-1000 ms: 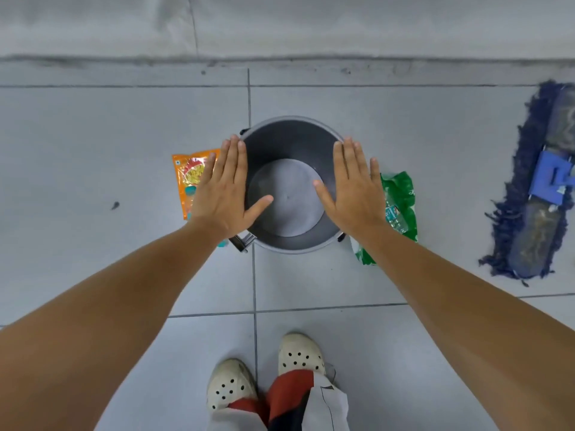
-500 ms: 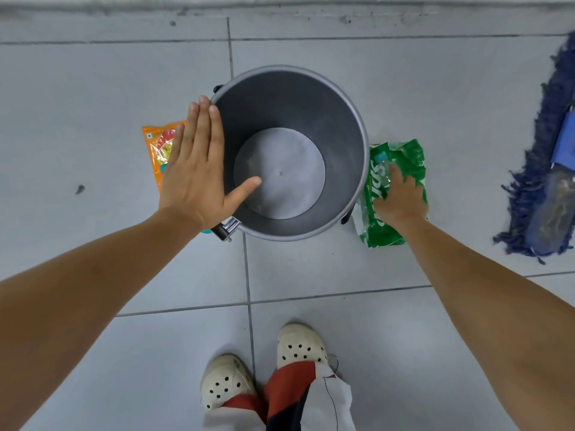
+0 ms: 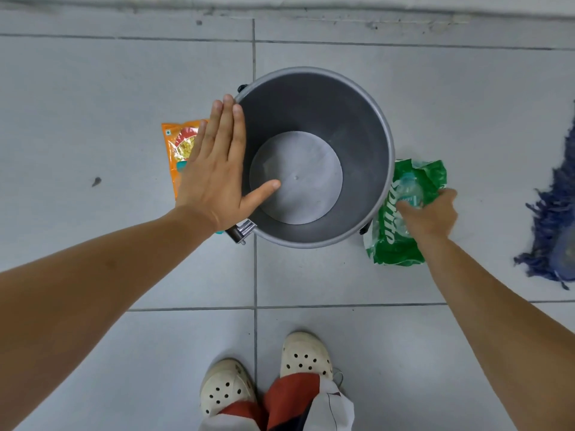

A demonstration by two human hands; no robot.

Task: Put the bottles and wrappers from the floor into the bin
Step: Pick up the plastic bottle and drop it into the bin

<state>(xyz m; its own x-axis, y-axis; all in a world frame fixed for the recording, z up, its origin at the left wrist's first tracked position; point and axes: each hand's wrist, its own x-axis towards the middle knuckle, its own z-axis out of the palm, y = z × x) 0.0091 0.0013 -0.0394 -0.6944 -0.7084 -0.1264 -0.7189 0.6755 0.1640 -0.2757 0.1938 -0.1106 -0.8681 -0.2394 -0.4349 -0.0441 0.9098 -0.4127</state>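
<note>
Below, right hand (image 3: 431,213) grip clenched on clear bottle (image 3: 410,194) atop crinkled green wrapper (image 3: 395,244); left hand (image 3: 217,178) flat, released.

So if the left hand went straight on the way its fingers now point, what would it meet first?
Most likely nothing near. The left hand is flat and open, fingers pointing away from the person along the left edge of the bin. Ahead lies only bare floor, up to the wall base. Its height above the floor is unclear.

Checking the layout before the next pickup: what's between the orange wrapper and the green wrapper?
In the head view, the grey bin stands between the orange wrapper and green wrapper. The open left hand hovers over the orange wrapper's inner edge.
</note>
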